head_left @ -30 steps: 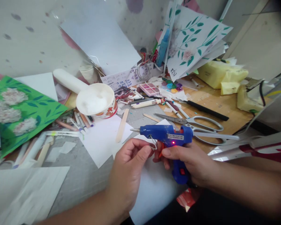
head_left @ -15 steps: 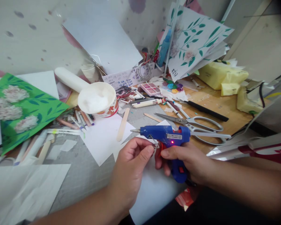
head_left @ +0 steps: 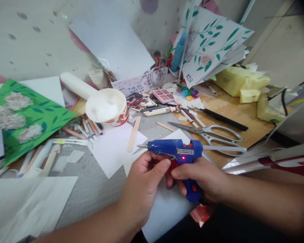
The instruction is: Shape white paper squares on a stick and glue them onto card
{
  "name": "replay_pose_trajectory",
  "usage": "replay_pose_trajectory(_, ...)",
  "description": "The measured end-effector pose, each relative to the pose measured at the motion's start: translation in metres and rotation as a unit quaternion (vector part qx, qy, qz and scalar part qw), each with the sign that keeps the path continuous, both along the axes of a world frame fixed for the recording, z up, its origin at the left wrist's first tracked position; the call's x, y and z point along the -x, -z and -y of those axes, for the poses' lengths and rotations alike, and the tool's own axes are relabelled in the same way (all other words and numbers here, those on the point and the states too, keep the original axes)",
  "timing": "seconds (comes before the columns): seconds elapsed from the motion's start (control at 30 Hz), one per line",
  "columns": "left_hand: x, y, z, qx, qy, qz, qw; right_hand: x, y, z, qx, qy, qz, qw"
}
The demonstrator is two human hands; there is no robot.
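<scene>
A blue glue gun [head_left: 174,149] sits in my right hand [head_left: 200,175], its metal nozzle pointing left. My right fingers wrap round the handle, a red light glows on its side, and a whitish glue stick [head_left: 225,148] comes out of the back. My left hand [head_left: 152,172] pinches the gun's thin wire stand [head_left: 164,154] with thumb and forefinger, just under the barrel. The wire lies along the gun's side. White paper sheets [head_left: 108,152] and a wooden craft stick [head_left: 134,134] lie on the grey mat beyond the nozzle.
Scissors [head_left: 207,133] lie behind the gun. A paper tub [head_left: 123,113] with white fluffy stuff stands at centre-left. Markers [head_left: 68,142] and a green flower picture [head_left: 48,118] are on the left. Yellow-wrapped bundles [head_left: 240,82] stand at the back right.
The wire stand has swung from sticking out below the barrel to lying along the gun's side. The gun has shifted slightly left and down.
</scene>
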State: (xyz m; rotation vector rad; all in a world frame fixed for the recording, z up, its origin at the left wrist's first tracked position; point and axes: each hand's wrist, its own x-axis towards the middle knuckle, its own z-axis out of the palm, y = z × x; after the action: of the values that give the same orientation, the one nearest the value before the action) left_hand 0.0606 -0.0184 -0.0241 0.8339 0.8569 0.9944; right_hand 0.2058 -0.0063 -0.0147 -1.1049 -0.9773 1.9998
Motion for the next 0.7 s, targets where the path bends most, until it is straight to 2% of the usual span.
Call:
replay_pose_trajectory(0.5, -0.0017, -0.0032, 0.0014, 0.008, 0.030, 0.049, 0.998, -0.0050, 0.0029, -0.0002, 0.008, -0.009, -0.045, 0.999)
replay_pose_trajectory(0.7, -0.0004, -0.0055, 0.0018, -0.021, 0.046, 0.032, 0.998, -0.0055, -0.0019, -0.0044, 0.003, -0.034, -0.079, 0.996)
